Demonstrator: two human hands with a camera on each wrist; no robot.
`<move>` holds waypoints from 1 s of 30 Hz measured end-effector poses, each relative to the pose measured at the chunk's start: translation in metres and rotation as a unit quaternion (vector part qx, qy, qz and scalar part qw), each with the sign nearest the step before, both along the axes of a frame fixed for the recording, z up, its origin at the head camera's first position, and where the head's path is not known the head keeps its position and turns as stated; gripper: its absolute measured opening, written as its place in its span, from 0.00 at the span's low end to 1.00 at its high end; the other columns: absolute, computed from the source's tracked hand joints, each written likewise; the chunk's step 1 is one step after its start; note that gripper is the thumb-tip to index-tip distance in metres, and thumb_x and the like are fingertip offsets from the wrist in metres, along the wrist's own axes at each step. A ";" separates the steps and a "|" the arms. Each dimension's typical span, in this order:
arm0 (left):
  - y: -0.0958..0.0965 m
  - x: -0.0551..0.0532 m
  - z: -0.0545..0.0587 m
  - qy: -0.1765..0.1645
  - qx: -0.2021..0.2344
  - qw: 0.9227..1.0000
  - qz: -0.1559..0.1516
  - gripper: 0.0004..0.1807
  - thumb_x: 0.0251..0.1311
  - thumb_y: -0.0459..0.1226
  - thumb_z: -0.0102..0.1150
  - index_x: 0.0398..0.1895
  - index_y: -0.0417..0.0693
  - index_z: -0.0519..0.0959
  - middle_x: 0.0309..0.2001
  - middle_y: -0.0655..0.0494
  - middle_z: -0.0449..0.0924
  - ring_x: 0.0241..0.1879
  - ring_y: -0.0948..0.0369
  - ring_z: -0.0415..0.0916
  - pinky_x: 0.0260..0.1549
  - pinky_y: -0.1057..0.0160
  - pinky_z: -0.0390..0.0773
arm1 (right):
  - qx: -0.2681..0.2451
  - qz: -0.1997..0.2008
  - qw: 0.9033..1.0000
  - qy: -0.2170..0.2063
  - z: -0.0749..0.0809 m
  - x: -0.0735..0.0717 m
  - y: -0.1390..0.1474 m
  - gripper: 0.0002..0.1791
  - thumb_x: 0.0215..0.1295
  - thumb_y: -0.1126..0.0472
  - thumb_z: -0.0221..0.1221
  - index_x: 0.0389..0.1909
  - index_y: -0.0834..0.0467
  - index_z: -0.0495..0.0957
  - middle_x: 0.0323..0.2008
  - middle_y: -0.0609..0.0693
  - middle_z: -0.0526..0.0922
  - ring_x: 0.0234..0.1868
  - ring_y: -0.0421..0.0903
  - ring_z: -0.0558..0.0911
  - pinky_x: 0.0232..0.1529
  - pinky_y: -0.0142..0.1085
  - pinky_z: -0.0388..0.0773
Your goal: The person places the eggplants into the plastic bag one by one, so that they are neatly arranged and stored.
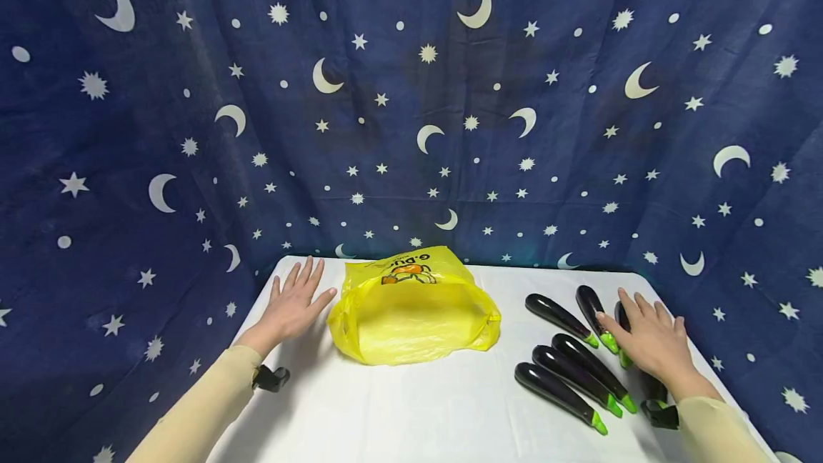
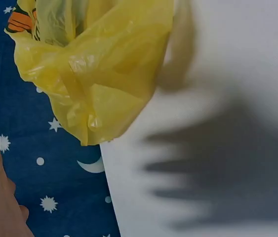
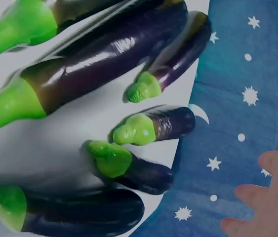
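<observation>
Several eggplants [image 1: 574, 377], head view, right side of the table [image 1: 444, 413], partly hidden by the right hand [image 1: 649, 341], fingers apart; stems [image 1: 614, 406] slant nearward, rightward. Left hand [image 1: 292, 309], also spread, flanks the bag [image 1: 414, 316], gaping our way. Left wrist: bag overlaps curtain [image 2: 69, 190]. Right wrist: stems leftward, long axes roughly crosswise.

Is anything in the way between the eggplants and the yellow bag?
No, nothing that shows. Just bare white table lies between the eggplants and the yellow bag. The right hand is over by the eggplants farthest from the bag, not in the gap.
</observation>
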State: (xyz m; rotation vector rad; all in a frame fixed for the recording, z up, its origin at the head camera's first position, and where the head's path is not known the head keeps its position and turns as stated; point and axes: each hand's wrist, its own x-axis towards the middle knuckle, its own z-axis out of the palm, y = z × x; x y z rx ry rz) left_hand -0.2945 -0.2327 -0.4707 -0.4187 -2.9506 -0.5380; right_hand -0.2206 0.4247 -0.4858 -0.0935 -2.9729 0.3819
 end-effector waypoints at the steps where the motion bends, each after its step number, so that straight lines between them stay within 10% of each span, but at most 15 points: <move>1: 0.001 0.001 0.001 -0.003 0.001 1.000 0.001 0.46 0.74 0.66 0.34 0.84 0.48 0.45 0.82 0.41 0.36 0.79 0.38 0.33 0.68 0.29 0.28 | -0.003 -0.001 1.000 0.000 0.001 0.001 0.001 0.52 0.73 0.28 0.43 0.81 0.63 0.44 0.72 0.80 0.52 0.69 0.85 0.45 0.61 0.79 0.33; 14: 0.004 0.002 0.002 -0.030 0.048 0.998 -0.016 0.48 0.73 0.66 0.38 0.84 0.51 0.39 0.83 0.44 0.31 0.79 0.39 0.36 0.70 0.30 0.38 | -0.032 -0.017 0.999 0.009 0.009 0.003 0.021 0.54 0.73 0.31 0.48 0.80 0.66 0.41 0.69 0.83 0.53 0.66 0.84 0.53 0.59 0.79 0.47; 30: 0.026 -0.006 -0.002 -0.040 0.083 0.982 -0.162 0.41 0.72 0.48 0.59 0.83 0.63 0.52 0.83 0.52 0.40 0.78 0.43 0.49 0.68 0.36 0.59 | -0.084 0.004 0.991 -0.102 -0.015 0.022 0.048 0.57 0.71 0.42 0.59 0.73 0.83 0.39 0.64 0.89 0.50 0.64 0.85 0.54 0.59 0.76 0.57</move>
